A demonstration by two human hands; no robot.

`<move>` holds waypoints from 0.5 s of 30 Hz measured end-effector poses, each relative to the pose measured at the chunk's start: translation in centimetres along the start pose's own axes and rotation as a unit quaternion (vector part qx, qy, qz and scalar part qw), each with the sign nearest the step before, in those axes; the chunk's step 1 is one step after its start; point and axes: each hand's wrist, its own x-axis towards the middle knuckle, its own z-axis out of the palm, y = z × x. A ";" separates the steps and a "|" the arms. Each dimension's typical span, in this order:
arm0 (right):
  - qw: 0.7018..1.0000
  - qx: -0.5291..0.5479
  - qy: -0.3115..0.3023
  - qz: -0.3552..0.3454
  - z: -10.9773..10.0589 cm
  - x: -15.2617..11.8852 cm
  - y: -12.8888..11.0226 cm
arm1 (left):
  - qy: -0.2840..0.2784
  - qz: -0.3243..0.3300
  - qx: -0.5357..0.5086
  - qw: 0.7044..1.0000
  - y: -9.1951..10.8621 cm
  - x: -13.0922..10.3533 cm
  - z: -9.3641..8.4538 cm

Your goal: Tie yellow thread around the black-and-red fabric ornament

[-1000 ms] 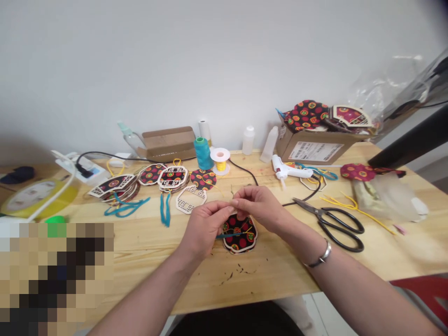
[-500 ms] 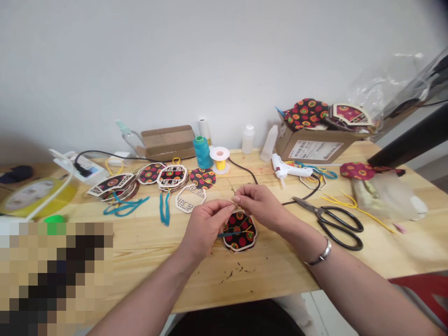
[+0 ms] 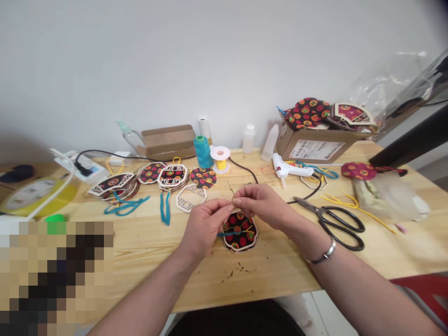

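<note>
My left hand (image 3: 206, 224) and my right hand (image 3: 261, 205) meet fingertip to fingertip, both closed in a pinch. A thin brownish cord (image 3: 231, 188) pokes up from between the fingertips; the rest of it is hidden by the fingers. Just below lies a wood-rimmed ornament (image 3: 240, 240) faced with black floral fabric, flat on the table and partly covered by the hands. Across it runs a blue cord (image 3: 229, 234) with a yellow end. Behind the left hand rests a bare openwork wooden frame (image 3: 189, 198).
Black-handled scissors (image 3: 341, 221) lie right of my hands, near a white glue gun (image 3: 290, 170) and yellow cords (image 3: 364, 212). At the back stand a teal thread cone (image 3: 202, 153), a yellow thread spool (image 3: 220, 158) and a filled cardboard box (image 3: 315, 145). Finished ornaments (image 3: 171, 176) sit at left.
The fingertips have shifted slightly around the thin cord, still pinched together. The ornament below and the tools have stayed in place.
</note>
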 end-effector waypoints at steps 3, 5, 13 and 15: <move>1.000 -0.012 0.011 0.001 0.0 0.1 0.0 | -0.005 0.004 0.006 1.000 0.0 -0.1 0.0; 0.999 -0.032 0.015 -0.007 0.1 0.1 0.0 | -0.006 0.006 0.010 1.000 0.0 -0.1 0.0; 0.984 -0.156 0.062 -0.060 -0.3 0.3 0.0 | 0.031 0.000 0.050 0.998 0.5 -0.1 -0.1; 0.975 -0.188 0.090 -0.076 -0.4 0.4 0.1 | 0.068 0.016 0.088 0.994 0.6 0.0 -0.2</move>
